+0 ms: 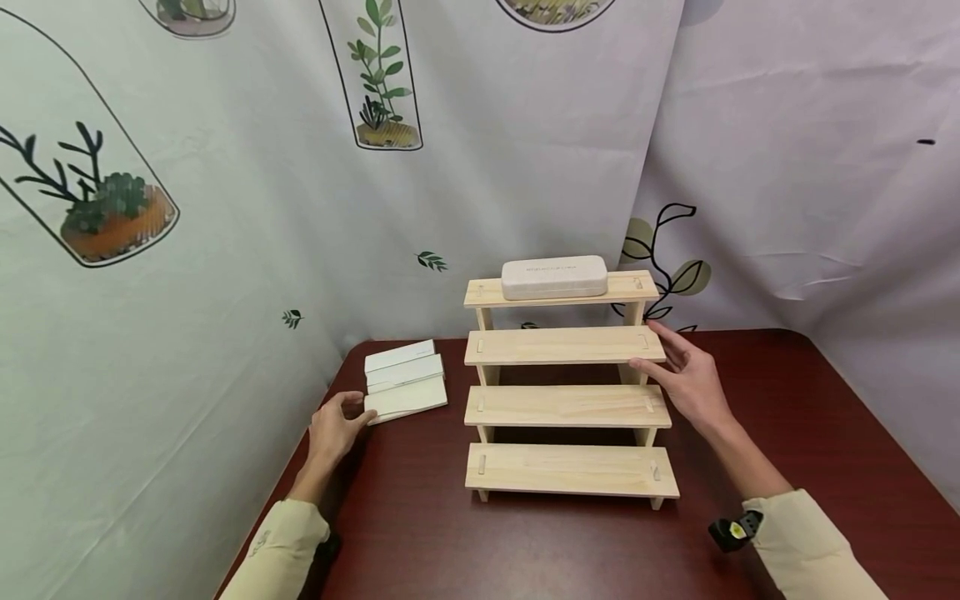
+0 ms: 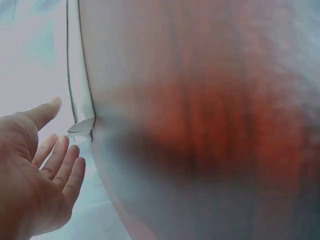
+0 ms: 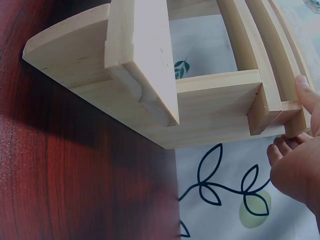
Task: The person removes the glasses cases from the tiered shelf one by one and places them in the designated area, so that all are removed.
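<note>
A four-tier pale wooden display stand (image 1: 570, 406) stands on the dark red table. My right hand (image 1: 692, 385) grips the right end of its second tier from the top, thumb at the front edge and fingers at the back. In the right wrist view the thumb (image 3: 307, 95) lies against the wood, the other fingers curled at its end. A cream oblong case (image 1: 555, 277) lies on the top tier. Left of the stand, several flat white boxes (image 1: 407, 397) lie overlapping. My left hand (image 1: 334, 429) is beside the nearest box, thumb tip at its corner, fingers loosely bent.
The dark red tabletop (image 1: 420, 517) runs in front of the stand and along its right side. Behind it hangs a pale curtain (image 1: 487, 192) with printed plants, which also closes in the left and right sides. A black watch (image 1: 735, 530) is on the right wrist.
</note>
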### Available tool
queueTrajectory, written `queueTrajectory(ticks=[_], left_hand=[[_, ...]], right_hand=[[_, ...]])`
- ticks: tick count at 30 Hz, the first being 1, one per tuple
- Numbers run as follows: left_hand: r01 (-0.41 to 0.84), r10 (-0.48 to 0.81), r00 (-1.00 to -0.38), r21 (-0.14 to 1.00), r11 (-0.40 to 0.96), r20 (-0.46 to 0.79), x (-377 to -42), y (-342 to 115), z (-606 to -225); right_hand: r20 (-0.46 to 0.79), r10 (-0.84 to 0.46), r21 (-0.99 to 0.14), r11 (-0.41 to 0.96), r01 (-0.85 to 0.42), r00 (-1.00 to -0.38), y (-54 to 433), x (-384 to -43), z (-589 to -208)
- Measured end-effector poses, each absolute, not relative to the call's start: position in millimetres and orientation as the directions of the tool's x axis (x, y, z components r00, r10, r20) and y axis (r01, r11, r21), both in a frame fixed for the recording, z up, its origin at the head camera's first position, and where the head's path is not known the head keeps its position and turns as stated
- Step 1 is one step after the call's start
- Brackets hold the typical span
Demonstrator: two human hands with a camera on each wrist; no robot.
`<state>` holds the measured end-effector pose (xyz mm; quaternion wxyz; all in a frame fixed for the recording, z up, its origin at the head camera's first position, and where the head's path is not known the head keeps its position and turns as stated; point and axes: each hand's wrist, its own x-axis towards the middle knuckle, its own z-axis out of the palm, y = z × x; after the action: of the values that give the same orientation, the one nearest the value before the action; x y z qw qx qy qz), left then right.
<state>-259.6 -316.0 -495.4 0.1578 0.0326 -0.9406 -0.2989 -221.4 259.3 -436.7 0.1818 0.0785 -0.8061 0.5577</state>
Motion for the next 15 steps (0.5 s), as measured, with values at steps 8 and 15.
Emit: queueTrajectory(ticks=[8,15], left_hand=[[0.100,-0.158,-0.919,0.602,0.792,0.361,-270,-306,-482],[0.156,-0.140,-0.914,0.647,0.746,0.381,-282,-289,-463]], right_hand=[[0.368,0.073,-0.885,0.334,-0.325,-0.927,260,-219,-434],[0.359,0.071,-0.885,0.342,-0.315,-0.931,259,-220,-433]])
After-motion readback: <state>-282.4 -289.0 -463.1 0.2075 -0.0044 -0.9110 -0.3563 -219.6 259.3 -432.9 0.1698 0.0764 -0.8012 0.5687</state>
